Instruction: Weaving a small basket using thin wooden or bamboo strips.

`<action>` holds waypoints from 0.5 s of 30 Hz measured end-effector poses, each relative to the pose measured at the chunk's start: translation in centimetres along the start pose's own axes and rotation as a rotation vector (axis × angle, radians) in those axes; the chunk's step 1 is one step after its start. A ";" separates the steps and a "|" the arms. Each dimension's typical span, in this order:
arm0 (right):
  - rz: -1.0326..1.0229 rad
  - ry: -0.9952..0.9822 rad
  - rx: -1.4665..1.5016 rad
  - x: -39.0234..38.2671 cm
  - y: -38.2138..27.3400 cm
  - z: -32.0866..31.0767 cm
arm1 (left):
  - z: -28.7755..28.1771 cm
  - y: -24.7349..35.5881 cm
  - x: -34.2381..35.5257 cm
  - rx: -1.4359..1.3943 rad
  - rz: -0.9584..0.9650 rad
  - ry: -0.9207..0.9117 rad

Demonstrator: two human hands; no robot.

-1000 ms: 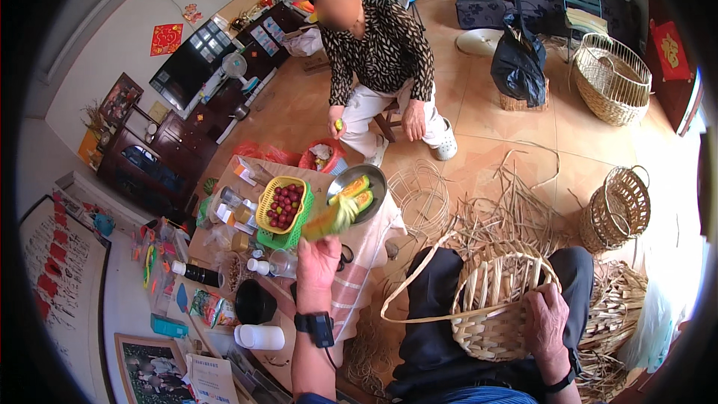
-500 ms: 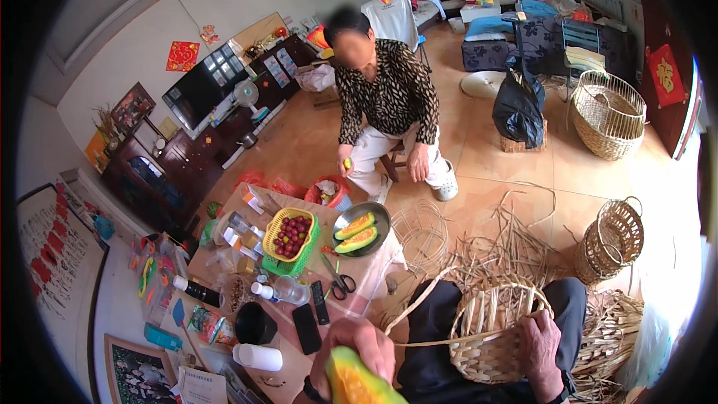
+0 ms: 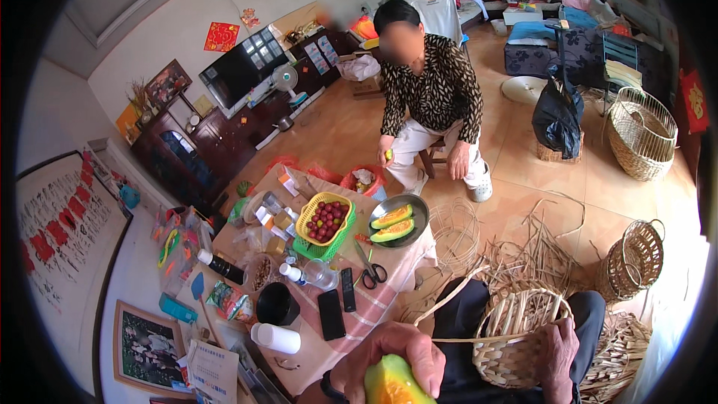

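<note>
Evidently both your hands are occupied. Just left of the round, pale basket of flat plaited strips, your left hand has its fingers bent closely around a melon wedge with green rind and orange flesh. The wedge is probably moist, slippery and soft inside but firmer at the rind, so hold it there and squeeze gently. The basket rests against your dark trousers, and your right hand has its fingers curled snugly over its right rim. It looks light and springy, best held by that rim; the long loose strip reaching out to its left could bend or snag. Beyond the basket to the left, two more melon slices lie in a round grey metal dish on the cloth-covered tabletop. The wedge's near end is cut off by the view's lower edge, and your right fingertips and the basket's underside are hidden
</note>
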State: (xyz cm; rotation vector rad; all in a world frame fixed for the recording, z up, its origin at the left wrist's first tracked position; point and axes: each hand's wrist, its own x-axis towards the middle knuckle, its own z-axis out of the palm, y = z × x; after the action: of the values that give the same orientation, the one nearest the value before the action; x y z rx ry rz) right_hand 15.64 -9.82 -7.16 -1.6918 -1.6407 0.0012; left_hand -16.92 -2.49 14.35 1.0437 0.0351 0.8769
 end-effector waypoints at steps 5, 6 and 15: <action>-0.034 0.015 -0.006 0.2 0.0 -0.1 | -1.6 -0.5 -1.7 -0.018 -0.134 -0.018; -0.014 -0.009 0.015 0.4 -0.6 -0.5 | -1.3 -0.6 -2.3 -0.009 -0.134 -0.014; 0.009 -0.017 -0.010 0.0 -0.6 -1.3 | -5.7 -3.0 -0.9 -0.476 0.050 -0.309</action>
State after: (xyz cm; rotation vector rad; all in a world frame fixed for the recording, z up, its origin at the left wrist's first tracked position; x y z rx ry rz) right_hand 15.74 -10.50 -5.96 -1.7114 -1.6482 0.0113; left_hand -18.06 0.50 8.70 0.7220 -0.4422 0.7123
